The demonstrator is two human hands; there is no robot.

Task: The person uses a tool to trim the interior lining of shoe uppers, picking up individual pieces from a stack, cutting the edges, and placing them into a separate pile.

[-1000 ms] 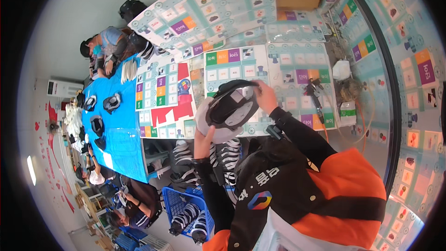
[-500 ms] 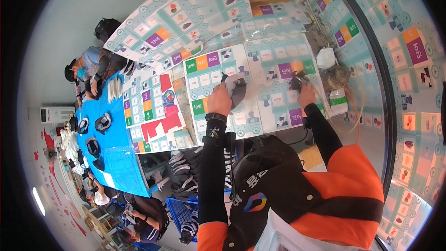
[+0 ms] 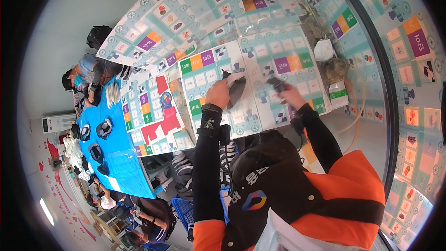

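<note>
My left hand [image 3: 217,94] is closed on the edge of a dark grey, curved fabric piece [image 3: 238,91] with a pale flap at its top. This piece lies over the printed boards on the table, left of my right hand. Wrapped round a small dark hand tool [image 3: 276,83], my right hand [image 3: 291,96] is held above the boards. The tool's blunt dark head points up and left, toward the fabric piece, with a gap between them. Its exact kind is not clear, as my fingers cover the handle.
A blue-covered table [image 3: 110,151] at the left carries several grey fabric pieces, with people working beside it. A blue crate [image 3: 183,210] stands below the table edge. At the right are a white-and-green bag [image 3: 338,94], an orange hose [image 3: 360,107] and a dark post [image 3: 389,88].
My right hand has moved left with the dark tool, closer to the fabric piece. My left hand keeps its hold on the piece. The view has shifted slightly.
</note>
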